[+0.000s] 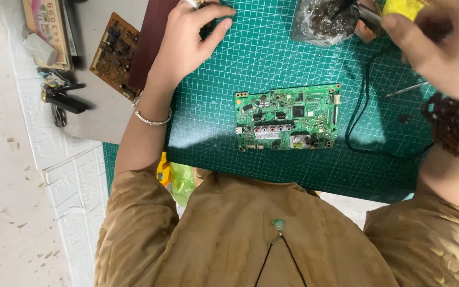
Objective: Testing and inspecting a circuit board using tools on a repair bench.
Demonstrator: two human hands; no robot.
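A green circuit board (288,117) lies flat in the middle of a green cutting mat (213,138). My left hand (187,42) rests open on the mat's far left corner, fingers apart, holding nothing; a thin bangle circles its wrist. My right hand (436,48), with a dark bead bracelet on the wrist, grips a yellow-handled soldering iron (402,6) at the top right. The iron's metal tip (367,13) points left toward a clump of metal wool in a clear wrapper (320,21). Its black cable (359,114) loops down the mat beside the green board.
A brown circuit board (113,56) and a dark red-brown sheet (152,37) lie left of the mat on a grey table. Keys (59,98) sit at the table's left edge. Metal tweezers (405,89) lie on the mat at right. A white tiled floor (11,202) is at left.
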